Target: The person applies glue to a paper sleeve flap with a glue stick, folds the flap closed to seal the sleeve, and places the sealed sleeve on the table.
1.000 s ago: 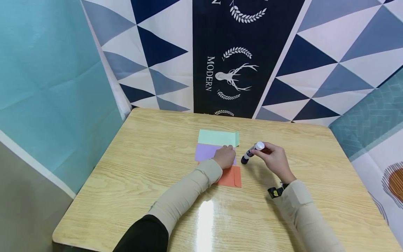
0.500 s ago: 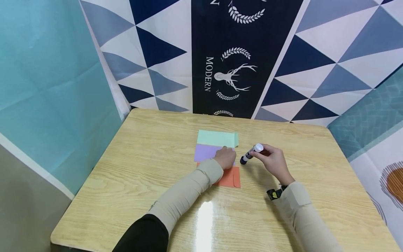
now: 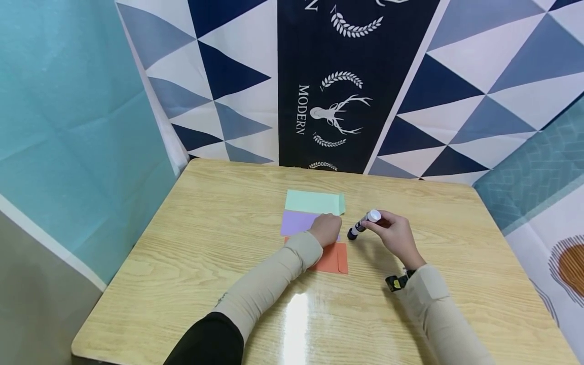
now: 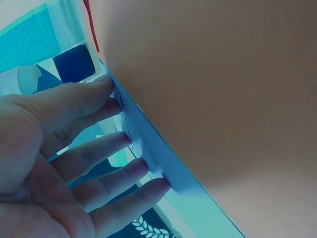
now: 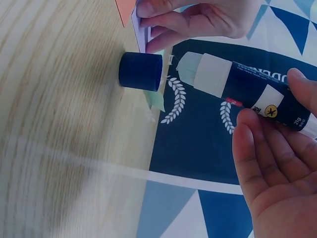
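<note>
mid-frame, the purple envelope [image 3: 298, 223] is lying under the left hand [image 3: 326, 229], fingertips spread and pressing; right of centre, the right hand [image 3: 399, 238] is pinching the glue stick [image 5: 245, 91]; a low dip could be toppling the cap [image 5: 140, 71]

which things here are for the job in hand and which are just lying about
In the job:
- glue stick, uncapped, held in the right hand
- dark blue cap, off the stick
- purple envelope, touched by the left hand

Probably just lying by:
- green envelope
- orange envelope
</note>
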`<state>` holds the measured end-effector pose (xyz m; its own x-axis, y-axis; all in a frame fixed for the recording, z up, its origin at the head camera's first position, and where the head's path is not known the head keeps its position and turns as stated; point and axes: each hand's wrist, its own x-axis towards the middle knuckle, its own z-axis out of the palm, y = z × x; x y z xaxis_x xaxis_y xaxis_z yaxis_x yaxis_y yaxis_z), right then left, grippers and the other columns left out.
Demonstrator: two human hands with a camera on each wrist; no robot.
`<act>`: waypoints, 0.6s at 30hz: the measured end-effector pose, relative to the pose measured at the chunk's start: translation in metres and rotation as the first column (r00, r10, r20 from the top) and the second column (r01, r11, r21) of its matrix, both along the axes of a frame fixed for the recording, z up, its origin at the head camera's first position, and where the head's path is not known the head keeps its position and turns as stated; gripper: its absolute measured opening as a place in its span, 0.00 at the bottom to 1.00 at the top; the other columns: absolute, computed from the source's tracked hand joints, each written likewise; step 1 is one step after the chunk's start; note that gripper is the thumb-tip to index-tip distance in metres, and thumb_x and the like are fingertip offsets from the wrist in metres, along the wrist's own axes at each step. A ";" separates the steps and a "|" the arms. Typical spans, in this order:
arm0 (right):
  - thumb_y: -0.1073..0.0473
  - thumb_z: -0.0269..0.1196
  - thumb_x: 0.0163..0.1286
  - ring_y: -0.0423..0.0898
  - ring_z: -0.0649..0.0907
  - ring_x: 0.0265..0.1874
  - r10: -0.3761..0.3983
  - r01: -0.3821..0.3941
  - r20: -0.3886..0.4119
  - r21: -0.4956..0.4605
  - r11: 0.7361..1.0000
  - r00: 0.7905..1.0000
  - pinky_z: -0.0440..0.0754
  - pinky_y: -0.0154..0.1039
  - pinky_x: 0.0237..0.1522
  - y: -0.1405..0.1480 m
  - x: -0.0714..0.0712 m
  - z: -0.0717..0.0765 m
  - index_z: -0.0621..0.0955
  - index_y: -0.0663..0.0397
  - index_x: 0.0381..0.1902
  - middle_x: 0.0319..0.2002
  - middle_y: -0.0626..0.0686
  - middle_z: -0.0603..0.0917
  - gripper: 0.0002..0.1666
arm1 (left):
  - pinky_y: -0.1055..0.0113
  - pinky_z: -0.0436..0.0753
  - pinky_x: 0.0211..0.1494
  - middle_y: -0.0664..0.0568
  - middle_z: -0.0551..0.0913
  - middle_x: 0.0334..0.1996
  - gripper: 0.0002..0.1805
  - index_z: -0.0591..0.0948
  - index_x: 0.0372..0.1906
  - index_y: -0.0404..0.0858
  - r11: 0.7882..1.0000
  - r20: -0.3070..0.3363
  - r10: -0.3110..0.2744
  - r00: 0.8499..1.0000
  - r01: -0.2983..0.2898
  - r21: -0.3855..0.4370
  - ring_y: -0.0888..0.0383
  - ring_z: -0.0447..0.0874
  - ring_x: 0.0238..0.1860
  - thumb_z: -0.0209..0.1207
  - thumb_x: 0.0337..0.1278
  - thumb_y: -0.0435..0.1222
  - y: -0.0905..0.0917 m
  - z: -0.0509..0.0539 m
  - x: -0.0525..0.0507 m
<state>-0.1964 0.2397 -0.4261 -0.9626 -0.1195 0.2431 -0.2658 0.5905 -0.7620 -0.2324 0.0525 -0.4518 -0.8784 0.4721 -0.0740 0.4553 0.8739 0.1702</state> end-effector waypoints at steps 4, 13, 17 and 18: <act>0.53 0.70 0.62 0.27 0.79 0.31 0.007 -0.007 0.001 -0.014 1.000 1.000 0.78 0.23 0.33 -0.002 0.000 0.000 0.85 0.62 0.43 0.37 0.60 0.87 0.17 | 0.67 0.79 0.30 0.52 0.83 0.26 0.11 0.78 0.25 0.41 1.000 0.010 -0.008 1.000 0.008 0.010 0.60 0.74 0.26 0.56 0.64 0.31 -0.002 0.000 -0.001; 0.54 0.69 0.63 0.25 0.79 0.31 0.014 -0.014 -0.004 -0.002 1.000 1.000 0.78 0.22 0.33 -0.004 0.001 -0.003 0.85 0.63 0.44 0.38 0.62 0.87 0.18 | 0.69 0.78 0.30 0.53 0.85 0.26 0.08 0.82 0.26 0.41 1.000 -0.016 -0.024 1.000 0.024 -0.003 0.60 0.78 0.27 0.59 0.61 0.32 -0.006 -0.001 -0.001; 0.53 0.69 0.63 0.26 0.79 0.31 0.014 -0.014 -0.001 0.004 1.000 1.000 0.78 0.23 0.33 -0.004 -0.001 -0.003 0.85 0.62 0.44 0.38 0.61 0.87 0.18 | 0.67 0.83 0.33 0.52 0.86 0.31 0.05 0.84 0.35 0.41 1.000 -0.034 -0.014 0.999 0.014 -0.019 0.58 0.85 0.34 0.58 0.62 0.32 -0.004 -0.003 0.000; 0.53 0.69 0.63 0.26 0.79 0.31 0.015 -0.015 0.001 0.004 1.000 1.000 0.78 0.23 0.33 -0.005 -0.001 -0.004 0.85 0.62 0.44 0.38 0.60 0.87 0.18 | 0.67 0.83 0.34 0.52 0.87 0.32 0.06 0.84 0.35 0.41 1.000 -0.038 -0.012 0.999 0.011 -0.023 0.57 0.85 0.35 0.57 0.63 0.32 -0.004 -0.004 0.000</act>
<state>-0.1974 0.2348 -0.4297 -0.9608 -0.1350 0.2421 -0.2743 0.5892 -0.7600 -0.2322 0.0489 -0.4556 -0.8752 0.4809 -0.0518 0.4713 0.8720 0.1323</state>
